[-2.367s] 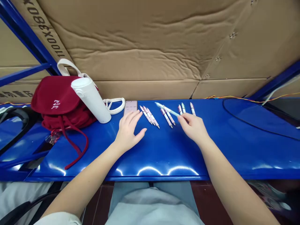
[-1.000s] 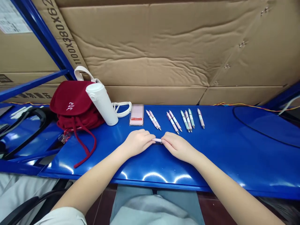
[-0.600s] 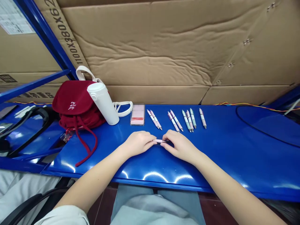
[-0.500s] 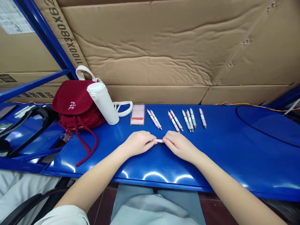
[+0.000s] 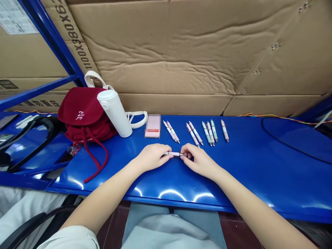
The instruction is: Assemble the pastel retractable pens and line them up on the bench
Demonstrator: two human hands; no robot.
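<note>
Above a lap in pale grey cloth [image 5: 168, 235], a person's bare forearms reach onto a glossy blue steel bench [image 5: 233, 176]. The left hand [image 5: 151, 157] and right hand [image 5: 198, 160] meet at the bench's middle, both curled and closed in a light pinch on one pink pen [image 5: 173, 154], which lies level between them, its dark metal tip pointing right. The left fingertips [image 5: 166, 155] hold the barrel, while the right fingertips [image 5: 183, 154] close around the end near the tip. Whether the pen touches the bench cannot be told.

Just beyond the hands, eight more pens lie side by side, tips toward the person: a pink pair [image 5: 171, 131], a second pink pair [image 5: 194, 133], a group of three in mint green and pink [image 5: 209, 132], and a single pink pen [image 5: 224, 130]. To their left is a phone [image 5: 152, 126], its face blurred. Further left, a white insulated bottle [image 5: 114, 114] leans against a dark red drawstring backpack [image 5: 83, 110], its cord [image 5: 97, 162] trailing across the bench. A white strap [image 5: 136, 119] curls beside the bottle. Flattened brown cardboard [image 5: 166, 38] lines the wall behind, framed by a blue shelf upright [image 5: 54, 45].
</note>
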